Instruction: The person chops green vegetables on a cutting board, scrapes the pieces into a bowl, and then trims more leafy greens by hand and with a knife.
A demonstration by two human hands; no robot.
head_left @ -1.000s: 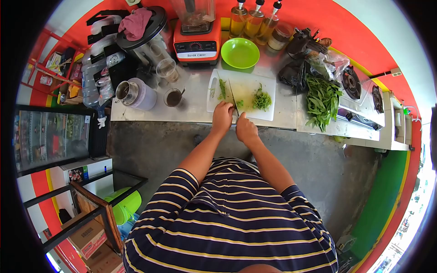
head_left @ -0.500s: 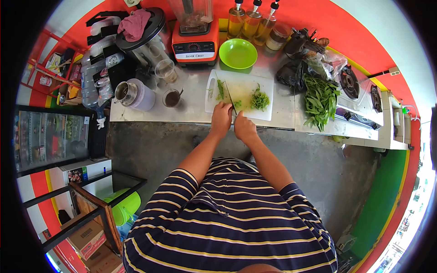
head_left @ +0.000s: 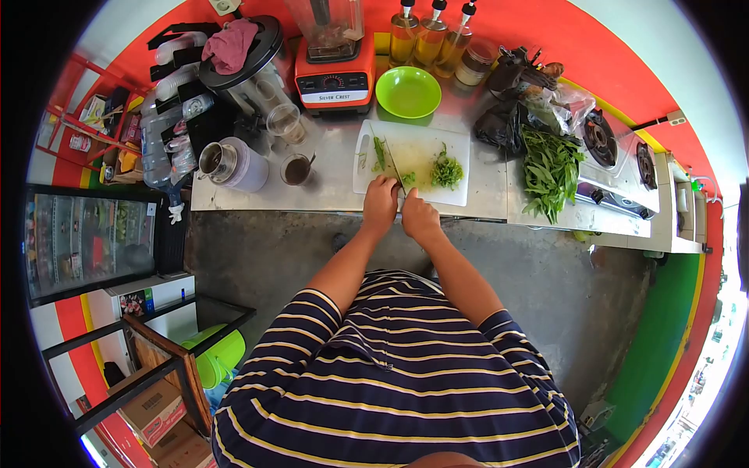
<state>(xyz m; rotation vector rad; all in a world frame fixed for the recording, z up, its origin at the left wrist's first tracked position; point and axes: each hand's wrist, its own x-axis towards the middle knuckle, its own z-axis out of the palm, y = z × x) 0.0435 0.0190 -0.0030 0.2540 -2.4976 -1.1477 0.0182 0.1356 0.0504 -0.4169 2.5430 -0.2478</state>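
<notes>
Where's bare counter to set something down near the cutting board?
Free: steel strip between the cutting board and loose greens; also between the dark cup and the board. Crowded: back left around the blender, jars and pitcher.

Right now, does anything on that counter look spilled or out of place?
Mostly tidy. Loose leafy stalks lie straight on the counter beside the stove, tips reaching its front edge. A pink cloth sits atop a black lid.

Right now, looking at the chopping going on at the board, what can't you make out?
Head view:
- Knife handle: hidden inside the right hand.
- Greens under the left hand: covered by its fingers.
- Contents of the black bags: too small, closed over.
- Blender top: cut off by the frame edge.
</notes>
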